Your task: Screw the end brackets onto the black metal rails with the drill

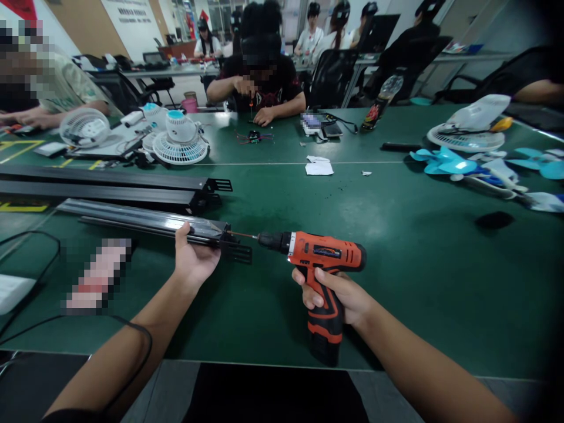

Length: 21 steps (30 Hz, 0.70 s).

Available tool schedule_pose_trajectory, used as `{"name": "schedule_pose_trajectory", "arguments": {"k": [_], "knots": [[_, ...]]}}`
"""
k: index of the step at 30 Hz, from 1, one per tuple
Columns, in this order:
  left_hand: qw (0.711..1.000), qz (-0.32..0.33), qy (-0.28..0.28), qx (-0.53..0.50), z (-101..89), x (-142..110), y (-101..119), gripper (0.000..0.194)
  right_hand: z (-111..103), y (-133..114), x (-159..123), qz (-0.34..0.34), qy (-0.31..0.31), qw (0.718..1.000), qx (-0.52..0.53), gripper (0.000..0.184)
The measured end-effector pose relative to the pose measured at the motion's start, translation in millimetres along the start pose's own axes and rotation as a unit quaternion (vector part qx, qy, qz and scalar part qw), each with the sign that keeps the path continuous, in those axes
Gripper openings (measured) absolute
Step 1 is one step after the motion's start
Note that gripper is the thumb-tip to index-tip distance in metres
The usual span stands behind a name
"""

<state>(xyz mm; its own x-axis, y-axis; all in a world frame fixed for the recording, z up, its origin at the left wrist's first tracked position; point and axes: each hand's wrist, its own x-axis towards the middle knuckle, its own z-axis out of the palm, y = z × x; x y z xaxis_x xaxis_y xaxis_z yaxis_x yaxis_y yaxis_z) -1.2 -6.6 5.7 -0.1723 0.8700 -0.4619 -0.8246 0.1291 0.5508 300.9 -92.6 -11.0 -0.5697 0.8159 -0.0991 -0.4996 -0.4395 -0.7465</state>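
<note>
My right hand (339, 294) is wrapped round the grip of an orange and black cordless drill (328, 249), which points left. A long thin bit (242, 235) runs from its chuck to the end of a long dark metal rail (154, 222). Whether the tip sits in a screw there is too small to tell. My left hand (194, 255) grips the rail near that end, thumb on top and the other fingers hidden beneath. A slotted black bracket (238, 252) juts from the rail's end.
More black rails (101, 191) lie behind at left. A phone-like slab (99, 276) and a black cable (147, 338) are near my left arm. White fan parts (180, 144), blue fan blades (445, 161), a paper scrap (319, 166) and a bottle (382, 103) lie farther off. A person works opposite.
</note>
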Motion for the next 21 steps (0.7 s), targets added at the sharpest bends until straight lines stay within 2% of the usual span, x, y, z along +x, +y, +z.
{"name": "schedule_pose_trajectory", "arguments": {"k": [5,10,14,21], "knots": [[1.0,0.0,0.003,0.004,1.0,-1.3,-0.3,0.031,0.1,-0.8,-0.2,-0.006,0.006,1.0,-0.004,0.035],[1.0,0.008,-0.008,0.003,1.2,-0.3,-1.8,0.032,-1.9,1.5,-0.8,0.018,0.017,1.0,-0.011,0.042],[1.0,0.009,-0.008,0.003,1.2,0.3,-2.3,0.032,-3.6,3.7,-0.9,0.011,0.034,0.999,-0.01,0.039],[1.0,0.009,-0.005,0.005,1.2,1.0,-2.4,0.032,-5.5,4.5,-0.4,0.008,0.027,1.0,-0.012,0.038]]}}
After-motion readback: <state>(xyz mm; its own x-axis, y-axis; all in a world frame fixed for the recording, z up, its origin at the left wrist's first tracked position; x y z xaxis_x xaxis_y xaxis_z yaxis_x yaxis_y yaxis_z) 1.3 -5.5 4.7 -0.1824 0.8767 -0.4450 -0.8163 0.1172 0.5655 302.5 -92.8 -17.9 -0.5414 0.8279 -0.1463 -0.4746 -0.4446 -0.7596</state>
